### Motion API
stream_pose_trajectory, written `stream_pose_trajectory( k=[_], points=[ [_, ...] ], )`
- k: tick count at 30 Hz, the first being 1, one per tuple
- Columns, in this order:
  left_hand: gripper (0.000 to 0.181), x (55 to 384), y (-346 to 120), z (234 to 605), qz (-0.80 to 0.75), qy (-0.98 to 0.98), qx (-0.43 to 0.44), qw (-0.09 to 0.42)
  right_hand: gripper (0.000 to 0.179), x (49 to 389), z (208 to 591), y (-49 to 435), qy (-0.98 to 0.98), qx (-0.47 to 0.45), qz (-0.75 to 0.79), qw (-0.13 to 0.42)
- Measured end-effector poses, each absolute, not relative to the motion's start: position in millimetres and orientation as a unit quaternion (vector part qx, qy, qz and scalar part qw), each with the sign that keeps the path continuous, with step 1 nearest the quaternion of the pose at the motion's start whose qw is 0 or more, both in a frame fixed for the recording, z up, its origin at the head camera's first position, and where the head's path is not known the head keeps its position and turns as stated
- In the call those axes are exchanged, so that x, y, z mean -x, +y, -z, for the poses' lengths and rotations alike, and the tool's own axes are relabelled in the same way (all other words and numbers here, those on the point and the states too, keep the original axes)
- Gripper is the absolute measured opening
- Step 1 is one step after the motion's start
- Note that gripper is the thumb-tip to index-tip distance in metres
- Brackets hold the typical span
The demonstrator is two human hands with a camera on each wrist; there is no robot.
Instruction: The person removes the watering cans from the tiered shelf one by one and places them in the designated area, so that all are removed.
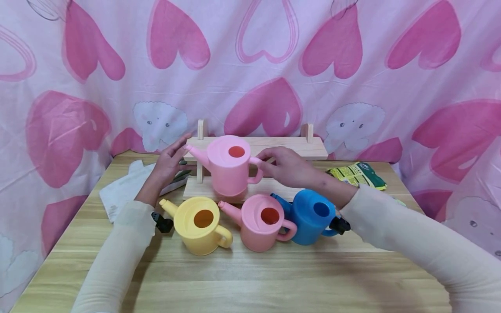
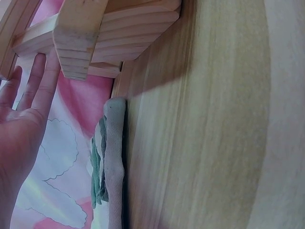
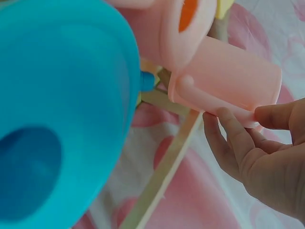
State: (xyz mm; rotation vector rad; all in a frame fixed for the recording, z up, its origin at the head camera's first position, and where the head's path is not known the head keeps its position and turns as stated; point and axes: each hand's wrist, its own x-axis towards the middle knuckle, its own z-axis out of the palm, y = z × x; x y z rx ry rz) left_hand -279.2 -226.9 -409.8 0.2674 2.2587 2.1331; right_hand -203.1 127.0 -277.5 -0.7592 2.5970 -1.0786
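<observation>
My right hand (image 1: 289, 167) pinches the handle of a light pink watering can (image 1: 228, 174) between thumb and fingers. In the right wrist view the fingertips (image 3: 224, 114) lie along that handle. The can is upright, overlapping the two-tier wooden shelf (image 1: 282, 148) in the head view, its spout pointing left. My left hand (image 1: 169, 163) is beside the shelf's left end near the spout tip. Its fingers are straight in the left wrist view, right at the wooden end piece (image 2: 78, 38). In front stand a yellow watering can (image 1: 195, 241), a darker pink one (image 1: 256, 237) and a blue one (image 1: 303, 230).
White-and-green cloth gloves (image 1: 127, 187) lie on the wooden table (image 1: 250, 287) left of the shelf. A green and yellow packet (image 1: 358, 175) lies to its right. Behind the table hangs a pink heart-patterned curtain (image 1: 219, 91).
</observation>
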Motion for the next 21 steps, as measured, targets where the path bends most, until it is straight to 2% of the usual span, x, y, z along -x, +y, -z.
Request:
stream_pose_trajectory(
  k=[5, 12, 21],
  points=[
    [0.058, 278.9, -227.2, 409.2, -0.709, 0.698, -0.099, 0.013, 0.028, 200.4, 270.4, 147.0, 0.879, 0.242, 0.394, 0.122],
    [0.061, 277.9, -227.5, 409.2, -0.708, 0.700, -0.096, 0.017, 0.034, 195.0, 260.6, 184.1, 0.891, 0.247, 0.370, 0.095],
    [0.061, 278.1, -228.4, 411.2, -0.708, 0.699, -0.096, 0.015, 0.042, 179.9, 241.5, 226.1, 0.910, 0.192, 0.358, 0.087]
  ],
)
